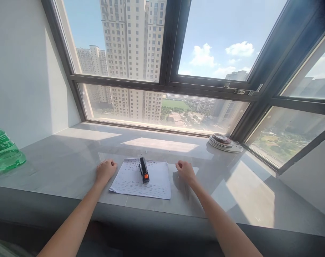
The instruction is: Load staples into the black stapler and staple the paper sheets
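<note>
A black stapler with an orange patch at its near end lies on printed paper sheets, which appear to be stacked. My left hand rests in a loose fist on the sill, just left of the paper and apart from it. On the other side, my right hand is also curled closed, a short way right of the paper. Neither hand touches the stapler, and nothing shows in either fist. A thin clear sheet seems to lie under the paper and hands.
The pale stone sill ends at a front edge near my forearms. A green plastic bottle stands far left. Stacked round flat pieces sit in the right corner by the window frame. A wall bounds the left side.
</note>
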`<state>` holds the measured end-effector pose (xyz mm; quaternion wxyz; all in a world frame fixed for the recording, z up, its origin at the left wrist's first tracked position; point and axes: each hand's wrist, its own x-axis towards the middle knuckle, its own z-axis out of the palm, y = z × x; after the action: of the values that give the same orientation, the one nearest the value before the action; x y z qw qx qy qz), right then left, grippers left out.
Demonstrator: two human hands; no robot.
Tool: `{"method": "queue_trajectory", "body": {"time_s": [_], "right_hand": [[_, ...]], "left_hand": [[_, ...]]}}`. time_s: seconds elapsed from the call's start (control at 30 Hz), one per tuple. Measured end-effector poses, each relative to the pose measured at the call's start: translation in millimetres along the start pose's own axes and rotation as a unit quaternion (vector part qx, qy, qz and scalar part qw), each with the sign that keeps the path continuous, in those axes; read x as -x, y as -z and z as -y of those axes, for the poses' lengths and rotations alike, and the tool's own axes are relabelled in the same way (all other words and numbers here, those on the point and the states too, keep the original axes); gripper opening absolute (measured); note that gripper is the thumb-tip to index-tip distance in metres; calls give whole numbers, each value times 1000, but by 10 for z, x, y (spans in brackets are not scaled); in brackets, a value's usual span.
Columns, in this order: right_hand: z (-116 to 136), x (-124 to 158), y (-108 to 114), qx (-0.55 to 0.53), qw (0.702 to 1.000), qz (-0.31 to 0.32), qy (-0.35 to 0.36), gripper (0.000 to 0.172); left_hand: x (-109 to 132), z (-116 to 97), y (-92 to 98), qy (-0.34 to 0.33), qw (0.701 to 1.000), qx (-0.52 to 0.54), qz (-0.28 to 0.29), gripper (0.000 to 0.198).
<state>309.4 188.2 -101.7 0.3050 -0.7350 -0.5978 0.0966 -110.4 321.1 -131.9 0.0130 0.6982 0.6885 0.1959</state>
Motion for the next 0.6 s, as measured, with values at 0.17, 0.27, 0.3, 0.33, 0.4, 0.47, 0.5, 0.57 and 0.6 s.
{"method": "queue_trajectory", "body": {"time_s": [0.17,0.27,0.3,0.33,0.4,0.47,0.5,0.57,0.6], "right_hand": [[-1170,151,544,210,970,-25,-120,29],[-1369,244,611,247,959,-35,-132,30],[-1367,252,602,253,958,-33,-131,31],[-1348,250,588,258,957,-29,-130,31],[-1302,231,560,265,955,-26,-128,31],[-1278,211,548,266,955,-24,-127,31],[-1278,205,548,265,956,-23,-127,31],[-1289,202,555,264,956,-21,-129,31],[-1296,203,559,263,956,-21,-131,31]], "left_hand": [[0,-17,1,5,1000,-5,-4,22],[9,-13,5,-3,1000,-4,1,24],[13,-11,7,-6,1000,-2,3,25],[16,-8,9,-8,1000,0,5,25],[19,-5,11,-8,1000,1,4,24],[16,-2,6,-5,1000,-1,2,25],[13,-1,1,-5,1000,-3,2,25],[7,1,-10,-6,1000,-8,3,25],[5,2,-15,-6,1000,-10,3,25]]}}
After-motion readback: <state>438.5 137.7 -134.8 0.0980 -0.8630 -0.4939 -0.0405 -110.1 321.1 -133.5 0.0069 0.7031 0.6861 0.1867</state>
